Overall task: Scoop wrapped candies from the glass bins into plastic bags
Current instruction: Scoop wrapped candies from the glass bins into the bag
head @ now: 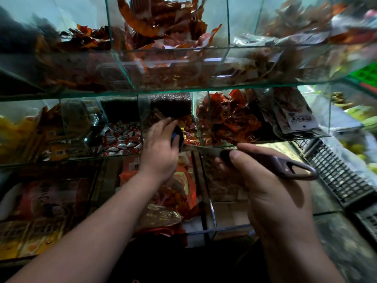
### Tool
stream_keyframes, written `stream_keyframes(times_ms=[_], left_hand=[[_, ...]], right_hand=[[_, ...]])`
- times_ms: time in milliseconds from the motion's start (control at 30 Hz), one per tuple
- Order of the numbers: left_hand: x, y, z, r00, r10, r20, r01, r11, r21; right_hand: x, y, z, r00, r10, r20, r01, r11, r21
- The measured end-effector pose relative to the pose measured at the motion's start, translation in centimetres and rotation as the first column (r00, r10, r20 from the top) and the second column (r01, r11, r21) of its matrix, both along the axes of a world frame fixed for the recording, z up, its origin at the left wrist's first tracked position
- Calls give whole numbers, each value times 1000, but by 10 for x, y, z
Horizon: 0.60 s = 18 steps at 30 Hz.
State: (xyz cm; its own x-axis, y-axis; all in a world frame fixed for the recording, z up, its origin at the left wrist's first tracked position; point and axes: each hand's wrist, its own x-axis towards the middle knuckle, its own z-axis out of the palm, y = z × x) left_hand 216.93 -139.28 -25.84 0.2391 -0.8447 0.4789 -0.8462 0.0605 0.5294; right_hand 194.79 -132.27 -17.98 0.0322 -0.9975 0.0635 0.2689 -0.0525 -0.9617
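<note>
You're working in dim light, brighter at upper left. On your right are black slatted crates, a green crate and pale plastic sheeting.

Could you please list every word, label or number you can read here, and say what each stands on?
Nothing reads with certainty.
White packet label, right middle bin: red characters, too blurred.
Tag on the lower bin's glass: characters too blurred.
Red bag, lower left: pale cursive script, unreadable.
Red-and-white candies: print too small.
Scoop handle in the right hand: no text visible.
</note>
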Motion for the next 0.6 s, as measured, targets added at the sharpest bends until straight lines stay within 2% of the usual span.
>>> stream_keyframes(times_ms=[67, 100, 167, 267, 333, 400, 467, 600], left_hand=[[3, -31, 7, 999, -43, 11, 42, 998, 52], [8, -48, 14, 997, -64, 33, 61, 994, 85], [12, -73, 11, 996, -88, 31, 81, 981, 173], [26, -96, -6, 994, 41, -100, -4, 939, 345], [32, -100, -13, 962, 183, -200, -79, 895, 439], [36, -98, -14, 931, 243, -274, -109, 898, 427], [36, -88, -9, 920, 214, -330, -94, 934, 345], [29, -48, -9, 913, 127, -388, -37, 972, 232]], right_hand=[[9, -18, -7, 990, -115, 81, 118, 993, -25], [16, -26, -10, 984, -151, 96, 151, 988, 11], [29, -46, -22, 973, -224, 53, 223, 975, 22], [42, -66, -40, 971, -196, -136, 181, 976, -119], [45, -74, -48, 906, -193, -376, 67, 944, -323], [43, -77, -53, 807, -217, -549, -76, 884, -461], [34, -80, -53, 764, -263, -590, -130, 832, -540], [16, -54, -38, 850, -334, -408, -37, 735, -677]])
